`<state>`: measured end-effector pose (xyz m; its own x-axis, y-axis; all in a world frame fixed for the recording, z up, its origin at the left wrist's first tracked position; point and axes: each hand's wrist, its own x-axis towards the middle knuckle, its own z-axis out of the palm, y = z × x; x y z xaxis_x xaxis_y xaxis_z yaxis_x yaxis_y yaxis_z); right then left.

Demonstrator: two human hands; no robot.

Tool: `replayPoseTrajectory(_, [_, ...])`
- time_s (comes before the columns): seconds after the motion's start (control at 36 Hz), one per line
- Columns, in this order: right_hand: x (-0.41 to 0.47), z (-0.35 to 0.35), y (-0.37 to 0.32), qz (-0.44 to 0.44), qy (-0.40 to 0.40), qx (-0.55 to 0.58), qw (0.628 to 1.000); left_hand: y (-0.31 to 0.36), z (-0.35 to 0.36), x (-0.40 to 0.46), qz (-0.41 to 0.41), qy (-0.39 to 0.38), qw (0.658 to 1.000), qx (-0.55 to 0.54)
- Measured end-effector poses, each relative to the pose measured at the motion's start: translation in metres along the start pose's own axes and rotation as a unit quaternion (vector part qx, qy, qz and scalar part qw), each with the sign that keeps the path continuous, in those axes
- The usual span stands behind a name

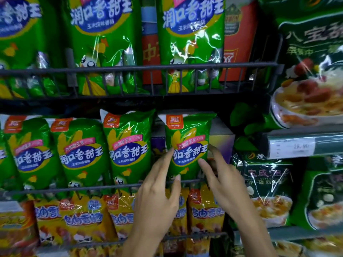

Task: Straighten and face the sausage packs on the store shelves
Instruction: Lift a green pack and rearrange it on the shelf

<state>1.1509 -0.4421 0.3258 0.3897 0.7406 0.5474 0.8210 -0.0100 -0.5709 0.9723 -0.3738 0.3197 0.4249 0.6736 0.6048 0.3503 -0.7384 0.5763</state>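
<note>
- Both hands, left hand (157, 197) and right hand (222, 184), bracket the rightmost green pack (187, 145), fingers straight, gripping nothing.
- Neighbouring green packs (128, 145) lean; lower yellow packs (83, 219) look unsorted.

Price tag (295, 146) figures blurred

Dark metal wire shelf racks (141, 66) run in tiers across the store display, beside a grey shelf edge (304, 135) carrying a white price label (295, 147), under bright glare.
</note>
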Motion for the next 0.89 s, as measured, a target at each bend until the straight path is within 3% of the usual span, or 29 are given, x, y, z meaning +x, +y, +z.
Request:
replayPoseTrajectory(0.14, [0.001, -0.004, -0.003, -0.001, 0.054, 0.002, 0.999, 0.008, 0.005, 0.014, -0.042, 0.091, 0.994, -0.049])
replayPoseTrajectory(0.22, [0.001, -0.009, -0.003, 0.013, 0.1, 0.028, 0.994, 0.016, 0.009, 0.019, -0.046, 0.107, 0.991, -0.072])
replayPoseTrajectory(0.31, [-0.001, -0.011, 0.0, 0.046, 0.095, 0.032, 0.994, 0.015, 0.012, 0.021, -0.071, 0.085, 0.991, -0.076])
replayPoseTrajectory(0.39, [-0.005, -0.013, 0.004, 0.068, 0.049, -0.007, 0.996, 0.01, 0.009, 0.021, -0.104, 0.01, 0.994, -0.026])
replayPoseTrajectory(0.53, [0.001, -0.02, 0.002, 0.055, 0.018, 0.0, 0.998, 0.007, 0.002, 0.029, -0.094, -0.07, 0.992, 0.036])
replayPoseTrajectory(0.64, [0.001, -0.022, 0.001, 0.04, 0.06, 0.0, 0.997, 0.012, 0.003, 0.028, -0.13, -0.04, 0.991, -0.004])
replayPoseTrajectory(0.89, [-0.007, -0.017, 0.003, 0.079, 0.007, -0.019, 0.997, 0.016, 0.002, 0.031, -0.157, -0.019, 0.987, 0.044])
